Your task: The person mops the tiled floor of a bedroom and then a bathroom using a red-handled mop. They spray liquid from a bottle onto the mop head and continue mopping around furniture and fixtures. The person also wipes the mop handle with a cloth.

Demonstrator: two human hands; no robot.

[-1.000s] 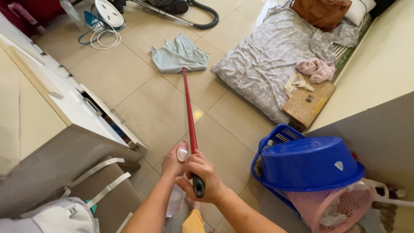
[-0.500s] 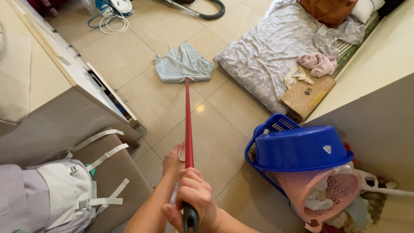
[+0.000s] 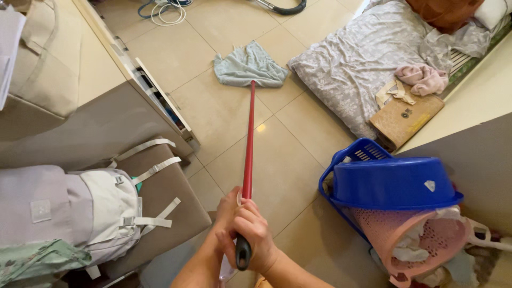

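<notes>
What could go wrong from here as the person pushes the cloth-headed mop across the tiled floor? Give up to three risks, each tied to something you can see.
1. The mop cloth lies close to the grey mattress; a further push might wet or snag its edge.
2. Loose cables lie on the floor beyond the cloth and could get caught or damp.
3. Both hands, left hand and right hand, grip the red handle near its end; the stacked blue basin beside them could be knocked.

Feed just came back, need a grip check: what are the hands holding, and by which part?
Both hands, left hand and right hand, grip the red mop handle at its near top end; the cloth mop head rests on the tiled floor.
</notes>
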